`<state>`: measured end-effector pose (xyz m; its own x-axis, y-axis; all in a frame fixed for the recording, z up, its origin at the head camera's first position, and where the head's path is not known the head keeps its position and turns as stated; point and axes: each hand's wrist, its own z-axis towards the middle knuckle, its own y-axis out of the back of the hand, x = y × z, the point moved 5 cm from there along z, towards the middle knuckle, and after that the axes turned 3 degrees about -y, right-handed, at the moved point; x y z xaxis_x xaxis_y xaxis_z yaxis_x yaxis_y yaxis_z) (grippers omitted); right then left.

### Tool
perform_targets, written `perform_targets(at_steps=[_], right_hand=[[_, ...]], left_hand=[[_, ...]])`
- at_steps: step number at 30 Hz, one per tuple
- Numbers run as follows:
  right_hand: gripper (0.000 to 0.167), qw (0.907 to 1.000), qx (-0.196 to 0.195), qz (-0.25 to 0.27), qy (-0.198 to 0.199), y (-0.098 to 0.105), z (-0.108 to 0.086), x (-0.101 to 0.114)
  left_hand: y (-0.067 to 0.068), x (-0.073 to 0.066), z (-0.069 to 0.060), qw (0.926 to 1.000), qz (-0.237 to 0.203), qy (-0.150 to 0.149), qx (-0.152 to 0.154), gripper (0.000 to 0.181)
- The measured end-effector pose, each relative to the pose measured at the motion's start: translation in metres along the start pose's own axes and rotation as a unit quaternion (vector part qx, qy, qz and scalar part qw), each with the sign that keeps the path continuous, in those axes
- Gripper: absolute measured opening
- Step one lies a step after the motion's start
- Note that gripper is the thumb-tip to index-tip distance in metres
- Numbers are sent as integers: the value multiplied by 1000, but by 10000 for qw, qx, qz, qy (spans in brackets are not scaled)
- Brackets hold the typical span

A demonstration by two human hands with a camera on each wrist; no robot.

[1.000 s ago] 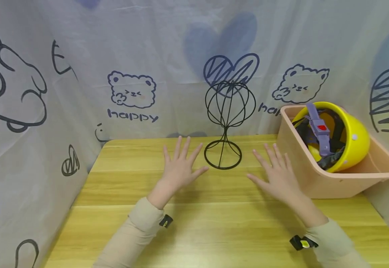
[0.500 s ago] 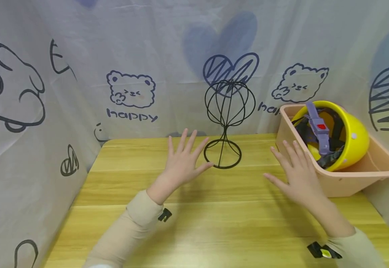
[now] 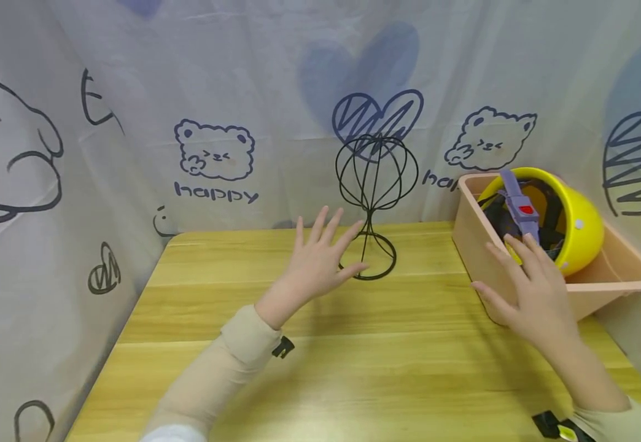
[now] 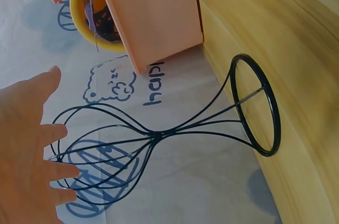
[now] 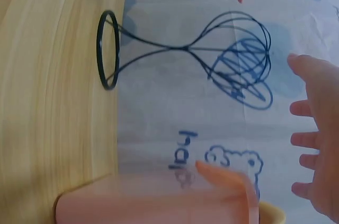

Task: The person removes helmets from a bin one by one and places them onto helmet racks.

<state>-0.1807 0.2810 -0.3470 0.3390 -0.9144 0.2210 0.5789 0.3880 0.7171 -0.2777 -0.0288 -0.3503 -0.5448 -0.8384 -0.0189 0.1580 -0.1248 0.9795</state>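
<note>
Grip of your left hand (image 3: 316, 265) and right hand (image 3: 544, 304): fingers spread. One peach bin (image 3: 471, 239), one yellow helmet (image 3: 584, 236) inside; one wire stand (image 3: 369, 213) on table (image 3: 376, 356).

Beige cloth sleeves (image 3: 204, 383) end in plain cuffs (image 3: 250, 336). Small black angular pieces (image 3: 283, 347) protrude beside both, the right one partly yellow

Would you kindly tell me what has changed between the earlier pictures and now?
The right hand has moved right, toward the peach bin, and the left hand has shifted right and slightly forward, toward the black wire stand. Nothing was taken hold of or let go. The stand remains upright on the wooden tabletop and the yellow helmet in the bin.
</note>
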Motion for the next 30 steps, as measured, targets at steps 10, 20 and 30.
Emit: perform_targets(at_steps=[10,20,30], right_hand=[[77,9956,-931,-113,32,25,-16,-24],[79,9887,-1380,-584,-34,36,-30,-48],[92,9886,-778,-1198,-481,41,-40,-78]], left_hand=[[5,-22,20,9987,94,-387,-310,75],[16,-44,44,9966,96,-614,-539,74],[25,-71,68,9969,133,-689,-348,74]])
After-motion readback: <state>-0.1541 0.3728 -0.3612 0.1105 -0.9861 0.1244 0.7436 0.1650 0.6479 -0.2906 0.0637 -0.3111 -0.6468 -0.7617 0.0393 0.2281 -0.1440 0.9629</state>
